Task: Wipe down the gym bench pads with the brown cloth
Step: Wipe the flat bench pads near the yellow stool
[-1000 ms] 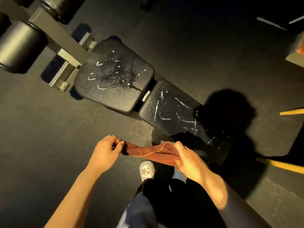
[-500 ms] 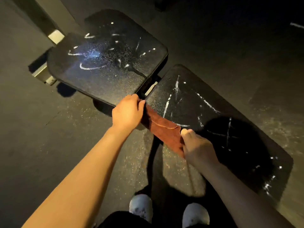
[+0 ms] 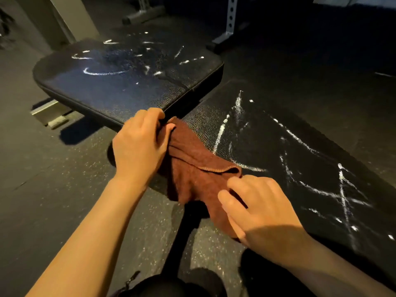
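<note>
— Left hand (image 3: 140,144)?
— Curled round the upper end of the brown cloth (image 3: 197,170), fingers bunching the fabric, thumb tip pressed against it, just beside the gap between the two pads.

— And the right hand (image 3: 260,211)?
— Pinching the lower end of the same cloth, fingers bent over the fold, palm down at the near edge of the long pad (image 3: 300,151).

— Where exactly is the cloth?
— Stretched between both hands, creased, one hemmed edge folded over. Lying across the near corner of the long pad, lower part hanging over the pad's edge toward the floor.

— State of the pads?
— Both black, textured, both marked with white streaks (image 3: 220,131). On the long pad, crossing lines and specks running out to the right. On the shorter pad (image 3: 128,78), beyond the left hand, a curved white smear, scattered dashes and a wet-looking sheen.

— Farther out?
— Dark speckled floor (image 3: 53,179) beneath the bench. Pale metal foot of the frame (image 3: 50,114) under the shorter pad at left. White perforated upright (image 3: 231,16) and its base at the top, behind the bench. Dark clothing at the bottom edge, detail too dim to tell.

— Any containers?
— Cannot tell of any; only pads, cloth and frame legible in this low light.
</note>
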{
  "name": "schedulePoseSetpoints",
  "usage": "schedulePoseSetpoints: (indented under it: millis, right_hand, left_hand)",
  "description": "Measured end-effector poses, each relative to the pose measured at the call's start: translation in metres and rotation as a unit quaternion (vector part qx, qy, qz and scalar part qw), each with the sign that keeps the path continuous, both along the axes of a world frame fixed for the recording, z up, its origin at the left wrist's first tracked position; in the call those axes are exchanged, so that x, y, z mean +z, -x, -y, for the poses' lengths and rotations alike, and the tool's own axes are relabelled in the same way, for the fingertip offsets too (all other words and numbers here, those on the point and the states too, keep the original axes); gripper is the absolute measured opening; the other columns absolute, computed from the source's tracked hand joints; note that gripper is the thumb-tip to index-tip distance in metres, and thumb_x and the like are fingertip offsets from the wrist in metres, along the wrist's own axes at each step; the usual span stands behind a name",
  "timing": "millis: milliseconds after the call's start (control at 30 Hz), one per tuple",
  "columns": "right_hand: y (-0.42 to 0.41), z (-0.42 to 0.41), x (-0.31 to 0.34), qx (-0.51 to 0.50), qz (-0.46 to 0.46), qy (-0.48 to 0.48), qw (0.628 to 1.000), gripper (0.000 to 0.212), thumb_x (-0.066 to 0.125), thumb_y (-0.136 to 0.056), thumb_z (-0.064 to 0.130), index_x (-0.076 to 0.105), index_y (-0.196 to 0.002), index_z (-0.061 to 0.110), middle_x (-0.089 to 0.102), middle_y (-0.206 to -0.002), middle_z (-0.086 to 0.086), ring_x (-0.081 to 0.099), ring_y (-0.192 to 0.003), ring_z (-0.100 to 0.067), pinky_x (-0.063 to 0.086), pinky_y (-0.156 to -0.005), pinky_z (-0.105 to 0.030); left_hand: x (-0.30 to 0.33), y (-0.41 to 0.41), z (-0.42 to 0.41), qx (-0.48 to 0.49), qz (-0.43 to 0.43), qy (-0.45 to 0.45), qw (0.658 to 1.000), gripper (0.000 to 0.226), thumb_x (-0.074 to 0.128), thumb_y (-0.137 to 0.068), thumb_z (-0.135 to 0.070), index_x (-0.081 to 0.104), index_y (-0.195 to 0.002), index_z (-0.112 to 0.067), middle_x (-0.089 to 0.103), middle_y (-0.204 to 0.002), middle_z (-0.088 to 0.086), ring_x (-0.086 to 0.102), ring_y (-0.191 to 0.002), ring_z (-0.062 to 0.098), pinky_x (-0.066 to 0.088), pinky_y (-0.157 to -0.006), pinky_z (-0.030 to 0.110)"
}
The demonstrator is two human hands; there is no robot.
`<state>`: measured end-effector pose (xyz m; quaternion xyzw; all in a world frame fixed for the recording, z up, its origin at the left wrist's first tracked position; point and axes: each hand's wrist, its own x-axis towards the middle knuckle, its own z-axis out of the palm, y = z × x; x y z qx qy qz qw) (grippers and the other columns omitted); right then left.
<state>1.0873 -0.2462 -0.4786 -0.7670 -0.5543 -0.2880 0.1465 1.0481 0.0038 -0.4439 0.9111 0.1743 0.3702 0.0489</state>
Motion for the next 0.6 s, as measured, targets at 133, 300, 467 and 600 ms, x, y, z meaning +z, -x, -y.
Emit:
schedulePoseSetpoints:
  millis: [133, 300, 467, 600]
  right_hand:
    - [0.002, -0.025, 0.007, 0.028, 0.023, 0.077, 0.996, 0.049, 0.05, -0.09, 0.015, 0.049, -0.139, 0.01, 0.039, -0.151, -0.012, 0.039, -0.137, -0.031, 0.031, -0.112, -0.049]
    - [-0.009, -0.075, 0.012, 0.002, -0.033, 0.163, 0.986, 0.082, 0.072, -0.082, 0.025, 0.033, -0.154, 0.013, 0.025, -0.162, -0.011, 0.024, -0.149, -0.03, 0.016, -0.121, -0.046]
    - [-0.007, -0.074, -0.002, -0.017, -0.05, 0.155, 0.986, 0.099, 0.08, -0.074, 0.01, 0.025, -0.156, 0.016, 0.021, -0.163, -0.01, 0.022, -0.149, -0.028, 0.016, -0.122, -0.042]
    - [-0.014, -0.1, 0.009, -0.018, -0.041, 0.14, 0.989, 0.078, 0.073, -0.077, 0.018, 0.04, -0.149, 0.018, 0.036, -0.156, -0.013, 0.033, -0.144, -0.031, 0.021, -0.119, -0.045]
  left_hand:
    - [-0.008, 0.006, 0.006, -0.027, -0.031, 0.022, 0.999, 0.031, 0.046, -0.099, -0.033, 0.066, -0.099, -0.009, 0.068, -0.09, 0.009, 0.065, -0.081, 0.035, 0.051, -0.062, 0.045]
    - [-0.017, 0.013, -0.033, -0.042, 0.069, -0.146, 0.986, 0.023, 0.054, -0.098, -0.018, 0.068, -0.106, -0.001, 0.066, -0.109, 0.018, 0.059, -0.095, 0.037, 0.042, -0.075, 0.044]
    - [-0.049, -0.012, -0.078, -0.05, 0.069, -0.179, 0.98, 0.035, 0.047, -0.102, -0.033, 0.057, -0.127, -0.01, 0.06, -0.129, 0.018, 0.048, -0.125, 0.033, 0.03, -0.107, 0.046]
    - [-0.059, -0.019, -0.083, -0.08, 0.12, -0.157, 0.977, 0.033, 0.043, -0.103, -0.033, 0.054, -0.127, -0.013, 0.052, -0.13, 0.011, 0.05, -0.121, 0.031, 0.026, -0.109, 0.043]
